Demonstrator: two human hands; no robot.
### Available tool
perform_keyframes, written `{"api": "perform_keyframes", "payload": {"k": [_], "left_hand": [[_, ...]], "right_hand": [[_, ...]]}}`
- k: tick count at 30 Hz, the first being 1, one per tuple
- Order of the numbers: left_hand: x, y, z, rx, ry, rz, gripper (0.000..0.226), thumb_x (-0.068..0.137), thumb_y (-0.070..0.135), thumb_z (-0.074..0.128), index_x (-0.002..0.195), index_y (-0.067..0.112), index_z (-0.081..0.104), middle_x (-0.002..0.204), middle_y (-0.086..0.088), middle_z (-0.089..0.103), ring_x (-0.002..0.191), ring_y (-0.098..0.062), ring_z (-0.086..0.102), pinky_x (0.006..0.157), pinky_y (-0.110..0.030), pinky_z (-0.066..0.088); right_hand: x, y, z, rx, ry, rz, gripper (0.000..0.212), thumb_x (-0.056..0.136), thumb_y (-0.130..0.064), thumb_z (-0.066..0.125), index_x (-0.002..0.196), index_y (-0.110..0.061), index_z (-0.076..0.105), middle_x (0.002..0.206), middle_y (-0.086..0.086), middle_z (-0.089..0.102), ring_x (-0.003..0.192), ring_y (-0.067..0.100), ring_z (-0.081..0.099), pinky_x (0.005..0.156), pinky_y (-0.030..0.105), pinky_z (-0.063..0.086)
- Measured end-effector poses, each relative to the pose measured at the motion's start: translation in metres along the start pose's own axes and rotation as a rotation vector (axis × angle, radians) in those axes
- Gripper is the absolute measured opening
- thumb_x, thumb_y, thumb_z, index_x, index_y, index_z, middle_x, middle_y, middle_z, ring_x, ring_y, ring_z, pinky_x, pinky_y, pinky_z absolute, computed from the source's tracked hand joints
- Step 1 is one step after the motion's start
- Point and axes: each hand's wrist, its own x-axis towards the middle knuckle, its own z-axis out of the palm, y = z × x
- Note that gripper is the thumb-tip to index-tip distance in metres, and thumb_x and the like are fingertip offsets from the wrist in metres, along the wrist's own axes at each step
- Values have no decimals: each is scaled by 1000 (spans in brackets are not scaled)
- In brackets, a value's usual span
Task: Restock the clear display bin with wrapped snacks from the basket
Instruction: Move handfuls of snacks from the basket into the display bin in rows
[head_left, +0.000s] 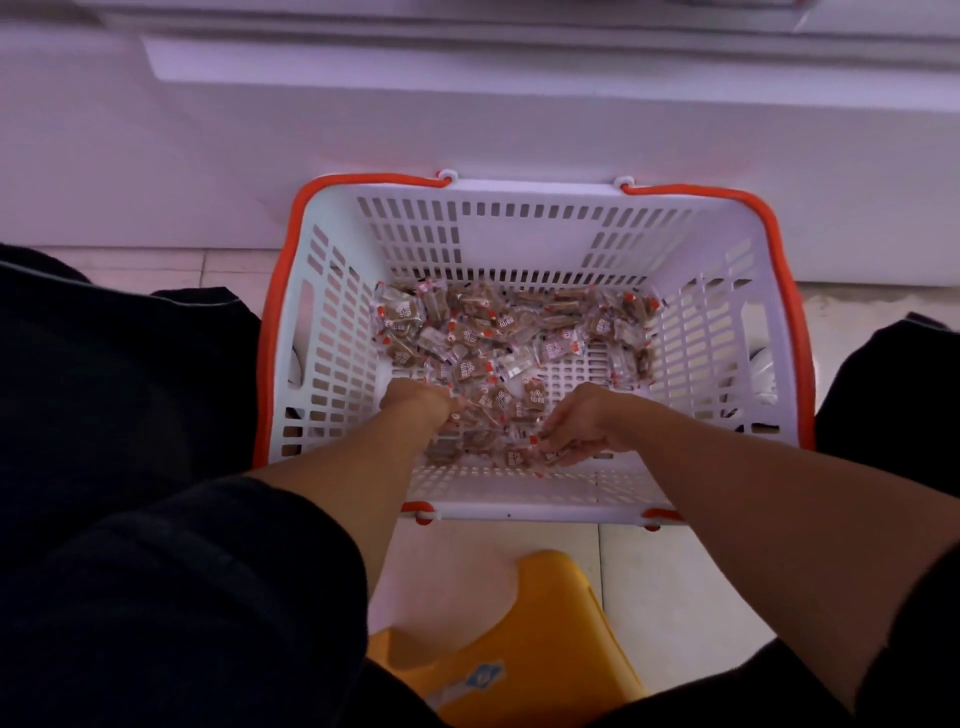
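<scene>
dozens of wrapped snacks (511, 338) left in basket (524, 512) on floor; left hand (421, 402) and right hand (579, 426) curled, scooping snacks; display bin unseen, restock progress unclear.

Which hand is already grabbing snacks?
The right hand: its fingers curl around wrapped snacks near the basket's front wall. The left hand only reaches in.

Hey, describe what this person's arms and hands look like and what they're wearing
Both forearms are bare. The left hand and right hand wear no gloves, and no watch or bracelet shows on either wrist. A dark, loose sleeve is pushed up to the left elbow; dark fabric also edges the right arm.
</scene>
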Motion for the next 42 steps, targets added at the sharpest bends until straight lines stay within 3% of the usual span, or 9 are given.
{"api": "perform_keyframes", "payload": {"k": [4, 10, 15, 20, 23, 28, 33, 36, 42], "left_hand": [[-24, 17, -7, -99, -45, 93, 13, 77, 4, 82, 86, 5, 73, 97, -13, 73, 83, -23, 72, 69, -30, 61], [-71, 89, -33, -22, -230, 384, 9, 83, 2, 75, 92, 4, 73, 104, -18, 72, 81, -28, 74, 66, -38, 62], [-140, 175, -73, 253, -344, 659, 12, 89, -3, 67, 91, 8, 71, 84, -9, 70, 72, -18, 69, 62, -30, 61], [-227, 232, -106, 356, -442, 835, 43, 89, -2, 68, 122, 23, 57, 117, -10, 64, 88, -28, 73, 69, -36, 60], [-258, 241, -116, 236, -354, 992, 30, 91, 2, 67, 114, 21, 65, 119, -5, 63, 88, -15, 72, 72, -27, 60], [-280, 260, -113, -74, -300, 1098, 25, 89, -3, 64, 103, 18, 67, 86, 3, 73, 74, -8, 66, 64, -19, 56], [-289, 272, -107, -284, -411, 1007, 15, 89, 8, 64, 98, 18, 69, 87, -1, 73, 71, -10, 67, 65, -24, 59], [-292, 269, -106, -259, -406, 1064, 31, 70, 34, 77, 96, 20, 68, 89, 1, 76, 77, -10, 70, 69, -24, 58], [-285, 265, -101, -201, -202, 1131, 24, 85, 24, 73, 106, 14, 68, 81, 5, 74, 68, -2, 65, 60, -14, 45]], "right_hand": [[-16, -11, -19, -59, 0, -67, 27, 77, 6, 76, 103, 6, 71, 90, 17, 75, 71, 23, 74, 57, 33, 62], [-70, -75, -78, -96, -59, -231, 15, 84, 6, 70, 88, -8, 70, 82, 7, 75, 68, 15, 73, 58, 27, 60], [-155, -132, -110, -17, -159, -366, 25, 82, 13, 66, 100, -3, 69, 95, 11, 74, 86, 18, 73, 67, 24, 60], [-248, -157, -110, 178, -261, -562, 33, 73, 10, 67, 103, -5, 66, 92, 10, 74, 81, 17, 74, 66, 23, 59], [-287, -163, -109, 286, -276, -692, 33, 72, 3, 69, 104, -6, 69, 100, 13, 73, 80, 16, 74, 66, 22, 60], [-312, -179, -108, 436, -54, -910, 46, 68, -3, 71, 112, -6, 60, 86, 11, 71, 71, 15, 72, 59, 22, 59], [-323, -193, -110, 403, 148, -1096, 49, 66, -4, 76, 113, -3, 63, 85, 12, 71, 71, 16, 71, 57, 21, 57], [-326, -191, -111, 361, 212, -1158, 40, 66, -7, 77, 106, -6, 69, 86, 13, 76, 71, 17, 73, 57, 20, 56], [-323, -193, -99, 148, 443, -1275, 36, 66, -18, 81, 101, -15, 73, 74, 2, 75, 64, 11, 69, 48, 17, 49]]}}
